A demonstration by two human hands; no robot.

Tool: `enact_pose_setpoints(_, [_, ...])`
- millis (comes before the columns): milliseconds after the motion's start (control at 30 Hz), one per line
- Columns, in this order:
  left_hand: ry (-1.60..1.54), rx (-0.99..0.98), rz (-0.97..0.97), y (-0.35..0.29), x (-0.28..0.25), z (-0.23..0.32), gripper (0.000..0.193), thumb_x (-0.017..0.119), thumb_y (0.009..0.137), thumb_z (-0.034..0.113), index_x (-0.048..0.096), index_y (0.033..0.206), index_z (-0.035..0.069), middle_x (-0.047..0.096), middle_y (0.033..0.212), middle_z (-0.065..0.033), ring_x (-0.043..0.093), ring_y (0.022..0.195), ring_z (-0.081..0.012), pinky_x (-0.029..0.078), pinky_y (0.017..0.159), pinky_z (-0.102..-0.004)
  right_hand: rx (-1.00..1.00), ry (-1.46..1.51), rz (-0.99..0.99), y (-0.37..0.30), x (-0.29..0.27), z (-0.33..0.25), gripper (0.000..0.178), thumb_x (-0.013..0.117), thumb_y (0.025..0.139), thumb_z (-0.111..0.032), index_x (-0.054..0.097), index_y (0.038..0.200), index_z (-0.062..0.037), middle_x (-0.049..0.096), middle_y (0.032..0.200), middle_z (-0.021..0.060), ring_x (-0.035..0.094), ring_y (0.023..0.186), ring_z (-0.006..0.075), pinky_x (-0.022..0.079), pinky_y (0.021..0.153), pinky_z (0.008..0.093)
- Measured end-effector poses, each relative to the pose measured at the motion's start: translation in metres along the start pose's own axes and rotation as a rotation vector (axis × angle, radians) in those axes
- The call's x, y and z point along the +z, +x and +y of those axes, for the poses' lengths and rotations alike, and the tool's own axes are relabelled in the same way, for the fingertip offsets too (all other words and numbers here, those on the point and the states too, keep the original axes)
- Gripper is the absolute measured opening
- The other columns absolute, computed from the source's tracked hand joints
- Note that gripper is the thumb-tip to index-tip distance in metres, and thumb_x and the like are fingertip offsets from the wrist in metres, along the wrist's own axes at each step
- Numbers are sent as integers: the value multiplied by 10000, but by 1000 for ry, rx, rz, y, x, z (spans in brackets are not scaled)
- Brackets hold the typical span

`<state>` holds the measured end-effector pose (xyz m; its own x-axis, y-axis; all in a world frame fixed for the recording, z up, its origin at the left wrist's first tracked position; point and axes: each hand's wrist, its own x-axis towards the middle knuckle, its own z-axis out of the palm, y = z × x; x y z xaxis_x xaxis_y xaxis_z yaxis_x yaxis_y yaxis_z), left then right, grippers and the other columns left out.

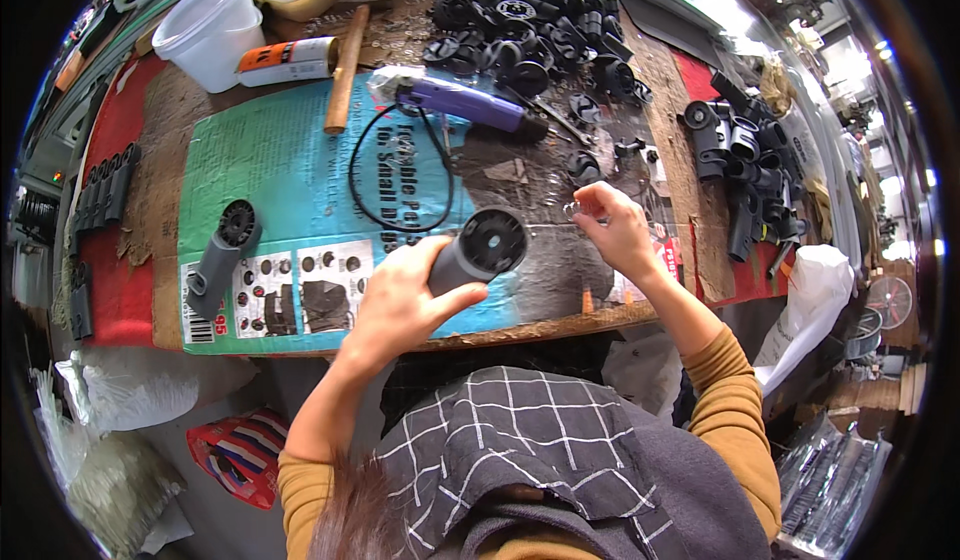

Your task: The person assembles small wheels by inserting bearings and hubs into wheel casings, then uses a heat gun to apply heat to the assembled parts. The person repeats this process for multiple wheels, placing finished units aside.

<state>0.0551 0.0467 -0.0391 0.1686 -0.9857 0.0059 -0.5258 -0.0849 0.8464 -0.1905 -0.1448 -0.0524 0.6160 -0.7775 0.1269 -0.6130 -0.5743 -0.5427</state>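
Note:
My left hand [395,300] is wrapped round a dark grey plastic cylinder [478,252], whose black slotted round end faces up. To its right, my right hand [615,228] pinches a small shiny piece [572,210] between thumb and fingertips; its kind is too small to tell. A loose black cap-like part [584,168] lies just beyond those fingers. Another grey plastic handle part [222,258] with a round black end rests on the printed cardboard sheet [290,150], left of my left hand. Beyond my hands lies a purple electric screwdriver [465,105] with a looped black cord [352,185].
Black round plastic parts [525,20] are heaped at the back, and dark grey tubular parts [740,155] at the right. A hammer [346,70], an orange and white tube [288,60] and a white bucket [208,30] stand back left. Grey parts [105,190] line the left side.

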Motion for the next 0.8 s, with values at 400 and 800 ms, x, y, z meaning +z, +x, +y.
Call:
enact_pose_setpoints(400, [118, -242, 34, 43, 57, 12, 999, 735, 786, 524, 261, 1473, -25, 460, 1281, -274, 514, 1206, -391, 441, 998, -427, -69, 343, -37, 11, 14, -16, 240, 725, 809, -104, 635, 1025, -51, 659, 873, 98, 655, 804, 213, 523, 731, 338])
enact_pose_setpoints(800, [36, -266, 41, 51, 60, 8, 945, 809, 714, 442, 378, 1420, -14, 558, 1189, -275, 581, 1083, -407, 478, 920, -444, -432, 108, -178, 36, 34, -45, 264, 710, 777, -99, 619, 1021, -58, 634, 900, 128, 616, 858, 314, 501, 763, 401])
